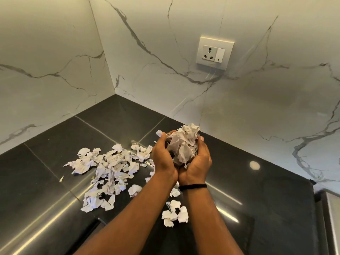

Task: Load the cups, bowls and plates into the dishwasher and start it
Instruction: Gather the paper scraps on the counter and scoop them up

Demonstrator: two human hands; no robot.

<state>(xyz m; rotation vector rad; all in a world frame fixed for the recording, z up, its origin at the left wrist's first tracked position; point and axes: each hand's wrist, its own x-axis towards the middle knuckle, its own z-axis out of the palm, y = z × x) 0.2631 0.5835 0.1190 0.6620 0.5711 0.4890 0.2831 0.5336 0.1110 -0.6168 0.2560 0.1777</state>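
My left hand [162, 157] and my right hand [197, 162] are cupped together above the black countertop [266, 190]. Between them they hold a wad of crumpled paper scraps [182, 144], with fingers curled round its sides. A black band circles my right wrist. Several torn, crumpled paper scraps [110, 170] lie scattered on the counter to the left of my hands and below them. No cups, bowls, plates or dishwasher appear in view.
White marble walls meet in a corner behind the counter. A wall socket with a switch [214, 51] sits on the right wall. A steel edge [331, 218] shows at the far right. A small group of scraps [174, 213] lies under my right forearm.
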